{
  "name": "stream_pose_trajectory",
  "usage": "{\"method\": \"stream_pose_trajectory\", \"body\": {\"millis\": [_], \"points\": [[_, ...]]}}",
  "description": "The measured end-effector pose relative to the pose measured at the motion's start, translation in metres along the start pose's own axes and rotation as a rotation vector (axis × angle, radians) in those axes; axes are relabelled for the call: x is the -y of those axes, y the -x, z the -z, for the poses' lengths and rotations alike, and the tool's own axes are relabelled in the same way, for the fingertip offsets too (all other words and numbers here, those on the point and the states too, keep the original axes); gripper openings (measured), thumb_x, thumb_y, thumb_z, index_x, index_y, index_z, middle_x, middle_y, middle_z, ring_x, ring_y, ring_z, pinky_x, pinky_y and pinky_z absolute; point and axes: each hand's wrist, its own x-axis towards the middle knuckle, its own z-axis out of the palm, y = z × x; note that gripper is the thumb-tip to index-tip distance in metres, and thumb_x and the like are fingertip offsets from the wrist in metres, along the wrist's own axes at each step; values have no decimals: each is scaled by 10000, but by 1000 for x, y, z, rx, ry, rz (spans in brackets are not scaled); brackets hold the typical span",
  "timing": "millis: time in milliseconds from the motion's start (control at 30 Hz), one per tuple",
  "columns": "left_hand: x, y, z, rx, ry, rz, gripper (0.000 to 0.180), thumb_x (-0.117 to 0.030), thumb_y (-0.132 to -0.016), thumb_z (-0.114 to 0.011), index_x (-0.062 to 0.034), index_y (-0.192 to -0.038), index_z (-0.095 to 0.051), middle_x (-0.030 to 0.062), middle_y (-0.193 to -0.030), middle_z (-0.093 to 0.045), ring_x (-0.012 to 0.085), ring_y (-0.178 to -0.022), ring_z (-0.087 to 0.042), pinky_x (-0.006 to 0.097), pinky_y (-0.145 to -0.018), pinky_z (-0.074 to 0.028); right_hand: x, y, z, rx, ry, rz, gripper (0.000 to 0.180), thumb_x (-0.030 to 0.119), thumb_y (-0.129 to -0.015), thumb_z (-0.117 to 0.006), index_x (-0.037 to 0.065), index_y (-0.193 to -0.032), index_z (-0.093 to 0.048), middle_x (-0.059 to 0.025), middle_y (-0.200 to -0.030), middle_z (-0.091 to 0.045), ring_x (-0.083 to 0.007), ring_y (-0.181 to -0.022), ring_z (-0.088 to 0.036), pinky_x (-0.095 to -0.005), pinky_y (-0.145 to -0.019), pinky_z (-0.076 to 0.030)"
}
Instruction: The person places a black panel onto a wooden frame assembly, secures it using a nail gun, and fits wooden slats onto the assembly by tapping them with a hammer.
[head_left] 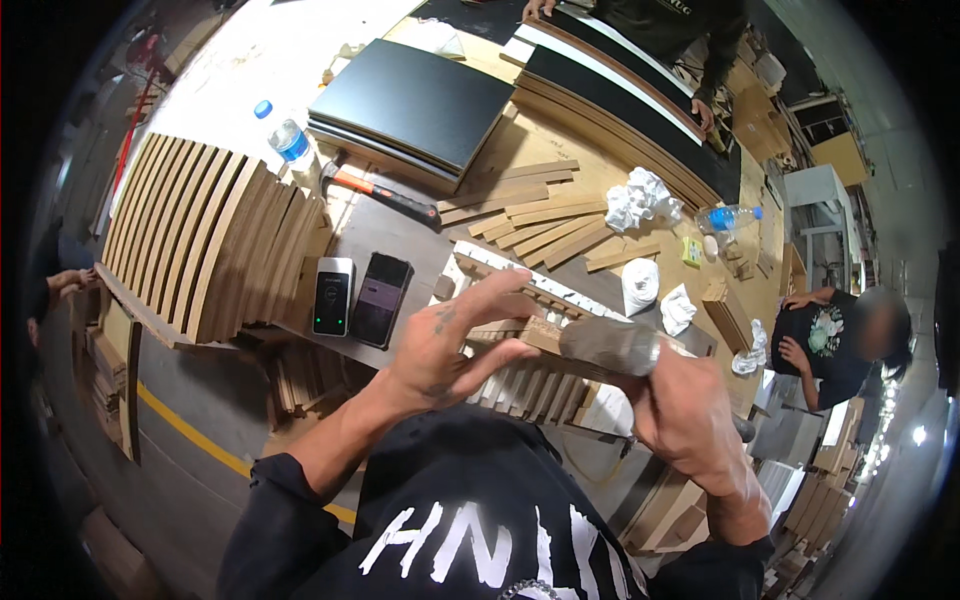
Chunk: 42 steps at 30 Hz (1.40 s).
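My left hand (455, 345) reaches in from the left, with its thumb and fingers around the end of a small wooden block (543, 335). In my closed right hand (690, 410) is a hammer, its grey head (612, 346) smeared by motion and held right over the block. A dark handle end shows past the hand. Beneath both hands lies a slatted wooden frame (530, 388) with a white-edged strip (545, 272) along its far side. My hands and the hammer hide part of the frame.
Beyond lie loose wooden strips (555, 232), an orange-and-black hammer (380, 195) and dark panels (415, 105). Two phones (380, 300), stacked boards (190, 240) and a bottle (285, 138) are at left. Crumpled white wrap (640, 200) lies right. Co-workers stand around the table.
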Motion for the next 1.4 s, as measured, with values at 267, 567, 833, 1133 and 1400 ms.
{"method": "stream_pose_trajectory", "body": {"millis": [267,567,833,1133,1400], "points": [[4,-3,1,10,-26,13,679,-93,-822,-788,-9,-1393,-432,168,-1118,-704,257,-1047,-710,316,-885,-548,11,-15,5,57,49,41,258,51,-812,-669,-3,-1018,-524,-154,-761,-599,-335,-656,-640,-414,-555,-503],[5,-6,1,-17,-56,2,658,-168,-854,-767,-23,-1395,-421,167,-1086,-717,281,-1028,-713,348,-835,-566,13,-28,2,71,62,36,174,50,-847,-630,14,-956,-500,-152,-796,-620,-337,-655,-647,-416,-556,-507],[7,-6,0,-5,-59,-183,545,-81,-810,-787,-33,-1299,-551,137,-1072,-717,258,-972,-723,329,-802,-567,1,6,2,30,36,-87,251,36,-830,-627,-20,-1048,-515,-182,-765,-630,-366,-646,-642,-447,-564,-507],[6,-16,-2,21,-70,-94,459,91,-729,-712,-139,-1127,-731,97,-1061,-709,261,-900,-696,333,-766,-565,-37,48,4,-141,-60,-298,164,69,-860,-625,-2,-989,-553,-232,-760,-633,-428,-671,-636,-477,-573,-490],[18,-2,-12,-80,-117,12,489,-40,-815,-772,-29,-1261,-573,174,-1218,-675,272,-1096,-674,343,-933,-517,-88,122,-20,-679,-496,-812,178,168,-953,-637,6,-1023,-644,-58,-772,-615,-137,-538,-524,-281,-465,-406]]}}
